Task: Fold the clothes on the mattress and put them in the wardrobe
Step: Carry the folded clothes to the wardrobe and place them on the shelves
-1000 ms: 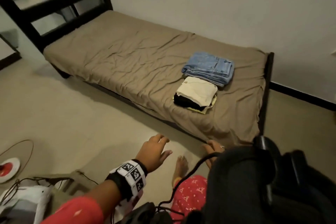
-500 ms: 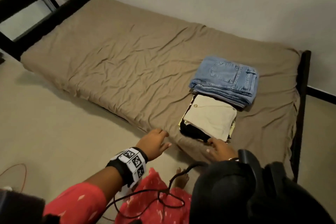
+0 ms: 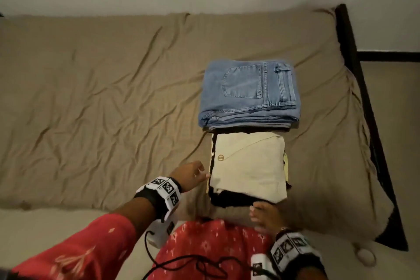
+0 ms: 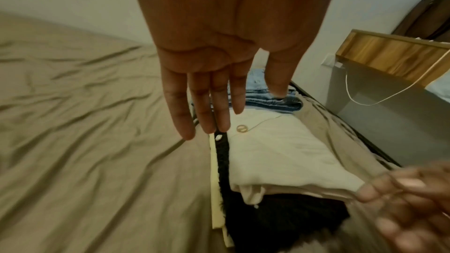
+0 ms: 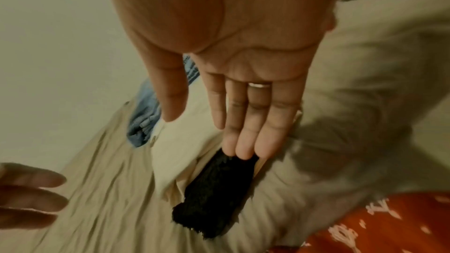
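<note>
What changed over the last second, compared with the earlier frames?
Both hands reached forward from the floor side to the cream-topped stack: left hand at its left edge, right hand at its near edge, fingers straight. Nothing gripped yet. Jeans and stack stayed put.

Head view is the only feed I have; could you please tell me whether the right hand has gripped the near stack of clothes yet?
Observer: Not yet. In the right wrist view the right hand is flat, with its straight fingertips at the near edge of the black garment.
Operator: Thank you. And the left hand?
Observer: The left wrist view shows the left hand flat too, its fingers straight above the stack's left edge, next to a white button on the black garment.
Operator: Is there anything beyond the bed frame on the right?
Observer: A wooden desk with a white cable hanging from it.
</note>
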`<state>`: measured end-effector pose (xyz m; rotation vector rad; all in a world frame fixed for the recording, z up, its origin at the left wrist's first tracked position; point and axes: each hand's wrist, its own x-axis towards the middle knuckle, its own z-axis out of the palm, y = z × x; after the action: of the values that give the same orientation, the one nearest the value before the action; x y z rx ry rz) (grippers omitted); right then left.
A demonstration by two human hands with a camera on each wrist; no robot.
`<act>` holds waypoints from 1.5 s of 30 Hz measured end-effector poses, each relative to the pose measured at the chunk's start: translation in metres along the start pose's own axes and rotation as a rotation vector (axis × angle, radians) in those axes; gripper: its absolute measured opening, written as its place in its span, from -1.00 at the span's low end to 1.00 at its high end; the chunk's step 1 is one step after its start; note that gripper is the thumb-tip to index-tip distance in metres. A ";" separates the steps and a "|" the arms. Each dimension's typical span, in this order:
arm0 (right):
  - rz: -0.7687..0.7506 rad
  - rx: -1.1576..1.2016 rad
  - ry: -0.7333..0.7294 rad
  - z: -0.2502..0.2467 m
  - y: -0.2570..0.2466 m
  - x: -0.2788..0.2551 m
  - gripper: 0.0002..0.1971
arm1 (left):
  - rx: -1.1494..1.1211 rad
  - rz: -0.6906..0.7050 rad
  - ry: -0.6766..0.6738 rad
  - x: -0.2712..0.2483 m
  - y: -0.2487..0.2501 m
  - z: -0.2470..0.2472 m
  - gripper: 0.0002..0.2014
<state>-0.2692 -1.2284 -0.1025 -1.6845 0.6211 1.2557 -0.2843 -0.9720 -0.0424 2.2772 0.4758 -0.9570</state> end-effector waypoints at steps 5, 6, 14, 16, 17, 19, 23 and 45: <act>0.258 0.491 0.011 0.029 0.017 0.042 -0.63 | -0.086 -0.049 -0.078 0.093 -0.012 0.003 -0.54; 0.286 0.583 0.016 0.035 0.016 0.046 -0.48 | -0.108 -0.065 -0.082 0.108 -0.016 0.005 -0.52; 0.214 1.166 0.015 0.065 0.014 0.059 0.10 | -0.789 -0.175 -0.004 0.164 -0.011 0.004 -0.46; 0.254 1.279 -0.140 0.064 0.006 0.053 -0.16 | -0.942 -0.120 -0.100 0.165 -0.001 0.002 -0.83; 0.246 1.329 -0.180 0.061 0.004 0.053 -0.22 | -0.973 -0.103 -0.143 0.165 0.005 0.001 -0.93; 0.169 1.320 -0.179 0.060 0.003 0.057 0.06 | -1.000 -0.099 -0.198 0.164 0.012 0.000 -0.88; 0.064 1.293 -0.114 0.067 0.012 0.065 0.15 | -1.005 -0.097 -0.259 0.166 0.014 0.000 -0.72; -0.448 0.922 0.311 -0.012 0.114 -0.203 0.17 | -0.926 -0.007 -0.696 -0.077 0.147 -0.003 -0.05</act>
<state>-0.4274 -1.3154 0.0444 -1.1215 0.7872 0.2795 -0.2561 -1.0861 0.0746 1.0421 0.4699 -1.1360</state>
